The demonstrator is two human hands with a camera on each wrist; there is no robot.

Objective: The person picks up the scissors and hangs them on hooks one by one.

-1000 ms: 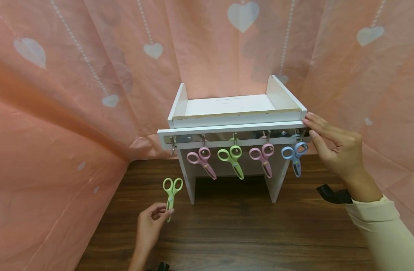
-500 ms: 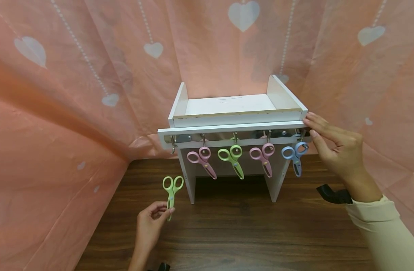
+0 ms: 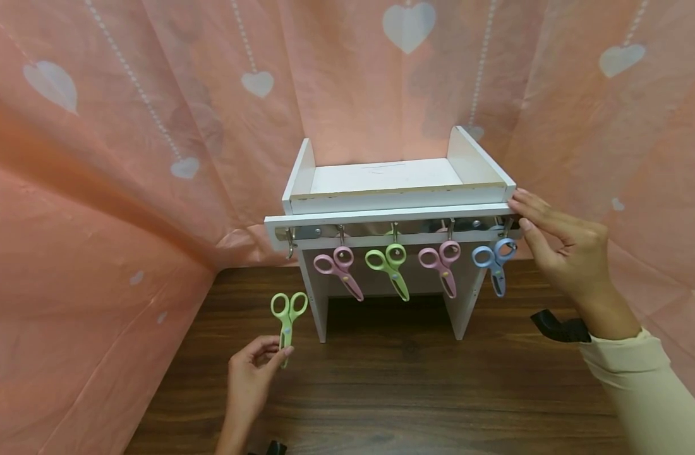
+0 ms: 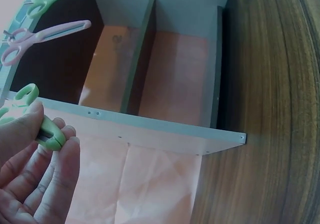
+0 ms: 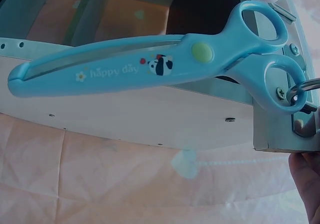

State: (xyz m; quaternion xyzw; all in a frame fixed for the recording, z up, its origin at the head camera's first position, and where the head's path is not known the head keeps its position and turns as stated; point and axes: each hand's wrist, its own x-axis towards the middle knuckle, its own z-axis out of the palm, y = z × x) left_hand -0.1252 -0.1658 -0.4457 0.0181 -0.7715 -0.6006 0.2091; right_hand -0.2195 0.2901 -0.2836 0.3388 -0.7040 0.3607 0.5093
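My left hand (image 3: 251, 373) pinches a pair of light green scissors (image 3: 286, 325) by the blade end, handles upward. They are left of the white shelf and below the bare leftmost hook (image 3: 290, 243). In the left wrist view, thumb and fingers close around the green blade guard (image 4: 52, 136). My right hand (image 3: 575, 253) rests with fairly straight fingers against the right end of the hook rail (image 3: 370, 229). Beside it hang blue scissors (image 3: 496, 262), by one handle loop. Farther left hang pink scissors (image 3: 443, 265), green scissors (image 3: 392, 268) and another pink pair (image 3: 342, 270).
The white shelf unit (image 3: 381, 201) stands on a dark wooden surface (image 3: 381, 392). A peach curtain with white hearts (image 3: 353, 82) hangs behind it and along both sides. The shelf's side panel (image 4: 170, 126) stands close to my left hand.
My left hand has lifted the light green scissors very slightly. The right hand stays at the rail's end, and the hanging scissors have not moved.
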